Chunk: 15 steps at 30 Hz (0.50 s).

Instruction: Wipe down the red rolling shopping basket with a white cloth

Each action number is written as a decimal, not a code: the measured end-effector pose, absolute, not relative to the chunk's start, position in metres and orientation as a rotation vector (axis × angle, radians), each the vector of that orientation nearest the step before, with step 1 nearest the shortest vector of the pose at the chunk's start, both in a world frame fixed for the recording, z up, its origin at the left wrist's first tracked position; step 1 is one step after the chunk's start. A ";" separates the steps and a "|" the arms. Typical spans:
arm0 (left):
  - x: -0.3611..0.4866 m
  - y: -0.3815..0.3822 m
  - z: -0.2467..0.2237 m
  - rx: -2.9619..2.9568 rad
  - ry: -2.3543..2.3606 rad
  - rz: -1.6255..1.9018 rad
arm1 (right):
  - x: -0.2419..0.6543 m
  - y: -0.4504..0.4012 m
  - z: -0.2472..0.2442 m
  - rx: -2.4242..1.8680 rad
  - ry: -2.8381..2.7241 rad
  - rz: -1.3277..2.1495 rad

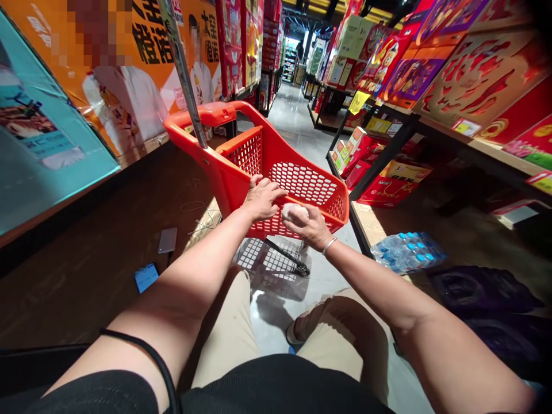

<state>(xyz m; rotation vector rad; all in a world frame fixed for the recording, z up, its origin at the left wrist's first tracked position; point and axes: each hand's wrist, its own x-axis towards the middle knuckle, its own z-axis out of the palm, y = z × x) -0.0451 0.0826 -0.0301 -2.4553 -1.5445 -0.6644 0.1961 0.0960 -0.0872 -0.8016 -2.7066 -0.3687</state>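
In front of me a red plastic shopping cart [224, 167] stands turned sideways, its perforated side facing me. My left hand [262, 198] lies over the near top rim of the cart, fingers hooked across it and gripping it. Close to its right, my right hand [314, 227] is closed on a crumpled white cloth [293, 213], pressed against the cart's side at the rim. Part of the cloth is hidden under the fingers, and whether it is cloth or paper is hard to tell.
Shelves of red gift boxes [388, 184] line the right, with a pack of water bottles [407, 253] low down. Two phones [167, 240] lie on the dark ledge at left, near a thin cable. A metal pole [183, 75] rises by the cart handle. The tiled aisle [293, 109] runs ahead.
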 end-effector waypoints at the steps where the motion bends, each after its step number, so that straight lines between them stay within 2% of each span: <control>1: -0.045 0.082 -0.030 -2.455 -1.543 -0.666 | 0.194 0.098 -0.083 -0.822 -2.672 -0.371; 3: -0.044 0.080 -0.029 -2.450 -1.555 -0.670 | 0.193 0.097 -0.089 -0.841 -2.652 -0.349; 10: -0.043 0.074 -0.022 -2.468 -1.597 -0.638 | 0.219 0.071 -0.158 -0.789 -2.909 -0.372; 15: -0.045 0.076 -0.026 -2.459 -1.584 -0.682 | 0.245 0.072 -0.130 -0.887 -2.715 -0.426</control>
